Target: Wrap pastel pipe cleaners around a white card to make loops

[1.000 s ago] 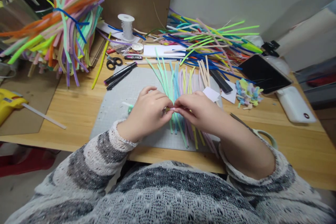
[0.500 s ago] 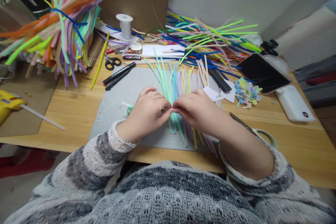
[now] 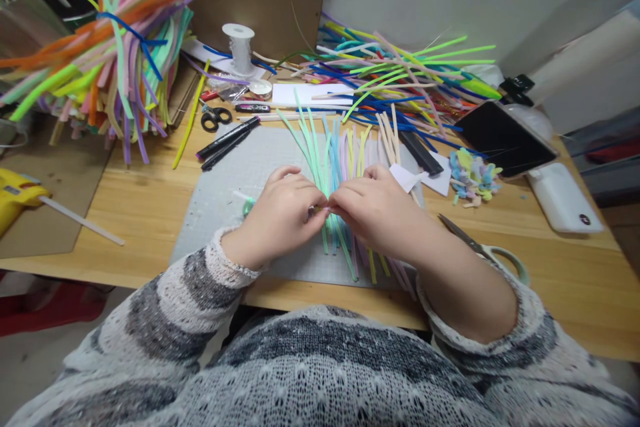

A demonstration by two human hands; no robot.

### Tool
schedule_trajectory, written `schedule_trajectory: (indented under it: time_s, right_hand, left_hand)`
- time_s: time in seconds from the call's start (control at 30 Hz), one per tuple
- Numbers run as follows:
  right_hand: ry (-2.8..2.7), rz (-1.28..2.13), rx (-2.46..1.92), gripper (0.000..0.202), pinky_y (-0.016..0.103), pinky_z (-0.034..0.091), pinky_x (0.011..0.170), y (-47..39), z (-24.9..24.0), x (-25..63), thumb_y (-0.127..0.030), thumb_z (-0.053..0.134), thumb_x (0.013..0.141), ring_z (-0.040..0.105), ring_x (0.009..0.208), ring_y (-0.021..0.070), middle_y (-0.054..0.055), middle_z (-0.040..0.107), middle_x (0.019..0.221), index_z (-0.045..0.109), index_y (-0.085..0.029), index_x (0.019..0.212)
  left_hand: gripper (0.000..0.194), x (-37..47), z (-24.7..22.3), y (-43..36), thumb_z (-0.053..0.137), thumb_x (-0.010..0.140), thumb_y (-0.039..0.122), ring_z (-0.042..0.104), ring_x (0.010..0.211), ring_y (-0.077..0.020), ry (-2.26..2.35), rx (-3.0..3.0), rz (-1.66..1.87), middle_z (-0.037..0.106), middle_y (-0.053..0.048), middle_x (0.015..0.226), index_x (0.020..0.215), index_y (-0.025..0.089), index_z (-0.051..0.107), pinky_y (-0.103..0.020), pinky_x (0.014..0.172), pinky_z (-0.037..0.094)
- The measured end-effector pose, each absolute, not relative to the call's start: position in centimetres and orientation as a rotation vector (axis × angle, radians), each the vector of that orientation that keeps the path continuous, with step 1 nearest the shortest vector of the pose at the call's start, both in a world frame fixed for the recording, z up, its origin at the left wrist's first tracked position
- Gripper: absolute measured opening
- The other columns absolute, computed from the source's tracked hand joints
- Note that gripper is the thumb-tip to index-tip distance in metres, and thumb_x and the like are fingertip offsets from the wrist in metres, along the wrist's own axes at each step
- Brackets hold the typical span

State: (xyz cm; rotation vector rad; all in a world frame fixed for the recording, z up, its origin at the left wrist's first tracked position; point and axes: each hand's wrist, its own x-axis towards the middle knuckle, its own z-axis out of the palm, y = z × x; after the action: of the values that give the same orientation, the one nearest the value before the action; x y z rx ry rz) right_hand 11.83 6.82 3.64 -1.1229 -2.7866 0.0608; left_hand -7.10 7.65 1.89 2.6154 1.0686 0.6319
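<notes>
My left hand (image 3: 283,210) and my right hand (image 3: 377,210) meet fingertip to fingertip over a grey cutting mat (image 3: 215,190). Both are closed in a pinch, and whatever lies between the fingertips is too small and hidden to make out. Beneath them, pipe cleaners lie side by side in colour groups: mint green ones (image 3: 311,147), blue ones (image 3: 334,153), pale purple, yellow (image 3: 361,147) and peach ones (image 3: 388,133). A small green item (image 3: 248,205) with a white stick sits left of my left hand, partly covered by it.
Large pipe cleaner bundles (image 3: 135,47) stand at the back left, with a loose heap (image 3: 400,73) at the back right. Also around are a yellow glue gun (image 3: 20,197), black markers (image 3: 227,141), small scissors (image 3: 216,119), large scissors (image 3: 505,260), a phone (image 3: 505,137) and fluffy scraps (image 3: 473,177).
Both hands stay pinched together at nearly the same spot, with only a slight shift of the right hand. The whole view has moved a little.
</notes>
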Motion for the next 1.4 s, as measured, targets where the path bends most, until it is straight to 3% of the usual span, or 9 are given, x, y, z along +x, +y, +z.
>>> schedule_trajectory:
  time_s: [0.43, 0.7, 0.8, 1.17, 1.4]
  right_hand:
    - [-2.671, 0.292, -0.826, 0.022, 0.035, 0.035, 0.075, 7.6, 2.5, 12.2, -0.022, 0.038, 0.091, 0.05, 0.067, 0.0171, 0.005, 0.06, 0.069, 0.055, -0.019, 0.078]
    - [-2.669, 0.486, -0.989, 0.021, 0.034, 0.031, 0.081, 7.6, 3.7, 12.9, -0.03, 0.039, 0.093, 0.054, 0.083, 0.0184, 0.006, 0.063, 0.087, 0.055, -0.017, 0.093]
    - [-2.69, 0.503, -1.012, 0.02, 0.033, 0.029, 0.08, 7.6, 4.0, 12.8, -0.03, 0.04, 0.092, 0.053, 0.081, 0.0176, 0.005, 0.062, 0.084, 0.056, -0.017, 0.09]
    - [-2.366, 0.82, -1.0, 0.014, 0.024, 0.033, 0.058, 7.6, 3.1, 12.4, -0.023, 0.05, 0.085, 0.045, 0.06, 0.0106, -0.001, 0.052, 0.064, 0.054, -0.017, 0.072]
    - [-2.252, 0.89, -0.843, 0.017, 0.02, 0.032, 0.05, 7.7, 2.5, 12.3, -0.016, 0.053, 0.081, 0.041, 0.052, 0.0068, -0.005, 0.045, 0.056, 0.05, -0.017, 0.063]
  left_hand:
    - [0.013, -7.5, 2.9, 7.7, 0.055, 0.083, 0.025, 0.06, 0.081, -0.0161, 1.001, 2.6, 0.543, 0.066, -0.001, 0.074, 0.076, 0.018, 0.064, -0.044, 0.104, 0.029]
    - [0.014, -7.7, 2.9, 7.9, 0.053, 0.086, 0.025, 0.059, 0.083, -0.016, 0.997, 2.527, 0.545, 0.067, 0.0, 0.077, 0.08, 0.019, 0.064, -0.043, 0.103, 0.029]
    - [0.014, -7.7, 2.9, 7.9, 0.053, 0.086, 0.023, 0.059, 0.084, -0.0161, 0.989, 2.516, 0.53, 0.067, 0.0, 0.078, 0.081, 0.019, 0.065, -0.043, 0.104, 0.029]
    - [0.019, -8.0, 3.5, 7.9, 0.051, 0.087, 0.028, 0.058, 0.087, -0.0177, 1.017, 2.473, 0.472, 0.066, -0.002, 0.08, 0.085, 0.017, 0.066, -0.044, 0.105, 0.026]
    - [0.02, -8.2, 3.8, 8.0, 0.051, 0.088, 0.029, 0.059, 0.078, -0.0138, 0.923, 2.396, 0.438, 0.064, 0.0, 0.075, 0.082, 0.016, 0.065, -0.041, 0.107, 0.025]
